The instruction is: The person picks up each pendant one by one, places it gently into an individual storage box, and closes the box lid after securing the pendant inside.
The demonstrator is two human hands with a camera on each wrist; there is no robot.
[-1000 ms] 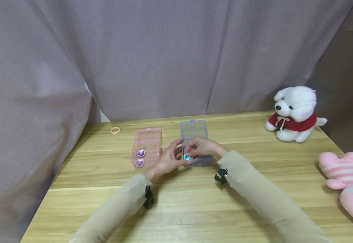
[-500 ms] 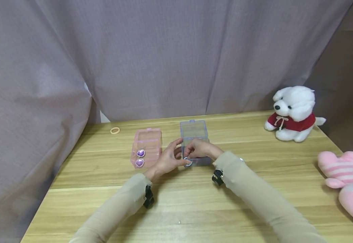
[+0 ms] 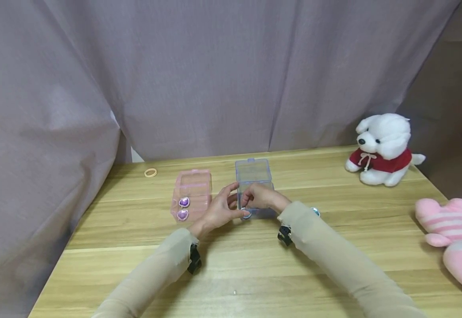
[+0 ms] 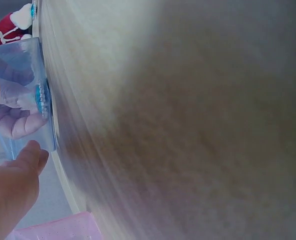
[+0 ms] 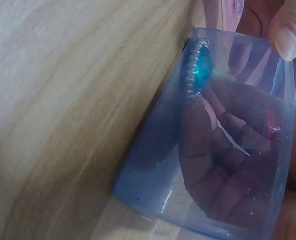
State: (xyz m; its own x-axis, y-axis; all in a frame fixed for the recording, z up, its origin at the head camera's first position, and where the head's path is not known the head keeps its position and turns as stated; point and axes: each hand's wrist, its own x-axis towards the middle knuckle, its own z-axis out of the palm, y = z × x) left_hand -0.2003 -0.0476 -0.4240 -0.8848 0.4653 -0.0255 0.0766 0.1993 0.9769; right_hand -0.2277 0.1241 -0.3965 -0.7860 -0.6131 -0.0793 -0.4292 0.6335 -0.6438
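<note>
The blue see-through plastic box (image 3: 253, 170) stands with its lid swung back. My left hand (image 3: 223, 206) grips its left side, thumb over the near rim and fingers along the side wall. My right hand (image 3: 258, 196) reaches inside with curled fingers. Its fingertips are on a teal gem (image 5: 202, 67) with a beaded silver edge, low in the near left corner; part of the grasp is hidden behind the hand. Left of these lies an open pink see-through box (image 3: 193, 179), holding two purple gems (image 3: 184, 202) in its near part.
Another blue gem (image 3: 315, 211) lies on the wooden table (image 3: 231, 265) just beyond my right forearm. A yellowish ring (image 3: 150, 172) is at the back left. Rightward are a white plush dog (image 3: 384, 148) and a pink striped plush toy (image 3: 449, 234). A grey curtain (image 3: 199, 79) hangs behind.
My right hand has lowered the teal gem into the blue box's near left corner. The right forearm has shifted slightly left, revealing the other blue gem. My left hand stays put.
</note>
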